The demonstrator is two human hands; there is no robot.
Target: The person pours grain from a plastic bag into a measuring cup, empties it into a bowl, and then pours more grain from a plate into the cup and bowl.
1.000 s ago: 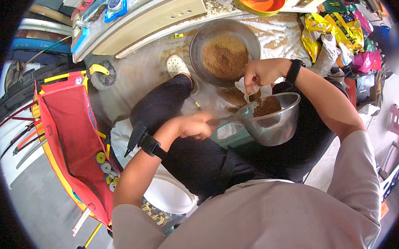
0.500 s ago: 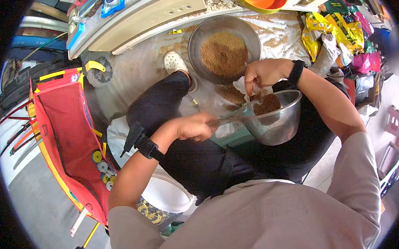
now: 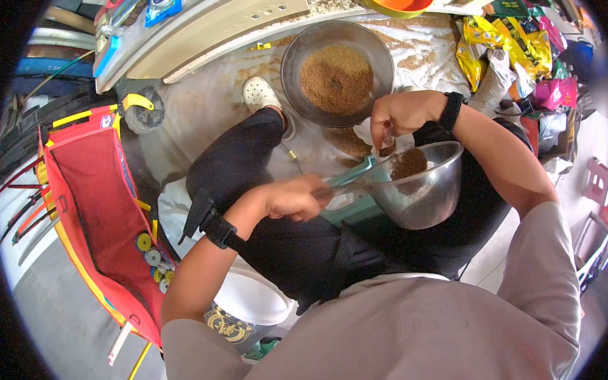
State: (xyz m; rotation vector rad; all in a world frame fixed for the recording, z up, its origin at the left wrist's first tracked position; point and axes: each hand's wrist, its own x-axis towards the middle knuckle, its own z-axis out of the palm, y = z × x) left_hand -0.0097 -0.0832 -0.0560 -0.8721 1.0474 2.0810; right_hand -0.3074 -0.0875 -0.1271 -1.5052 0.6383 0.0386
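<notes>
Right fingers: the right hand [image 3: 407, 118] is closed in a downward pinch, seemingly on the thin whitish translucent plastic wrap [image 3: 367, 135]; the fingertips are partly hidden.
Left fingers: the left hand [image 3: 293, 198] is curled firmly round the slim translucent handle [image 3: 352, 190], with no visible gap.
Scoop: the deep, rounded, see-through greyish scoop [image 3: 423, 206] hangs above the lap, its rim close beside the right fingers; dark brown fine grains [image 3: 408, 164] lie within.
Pouring side: the step appears to be working the grains at the scoop's rim beside the wrap; the next move seems to call for a steady handle and a controlled tilt.
Basin: beyond the right hand, the wide round grey metal basin [image 3: 293, 65] holds lighter brown grains [image 3: 333, 88].
Floor: a cream perforated clog [image 3: 259, 95] stands near the basin; shiny yellow packets [image 3: 524, 47] lie farther right.
Since the earlier frame: the scoop sits slightly farther right in view, its grains look much the same, and both hands keep their holds.
</notes>
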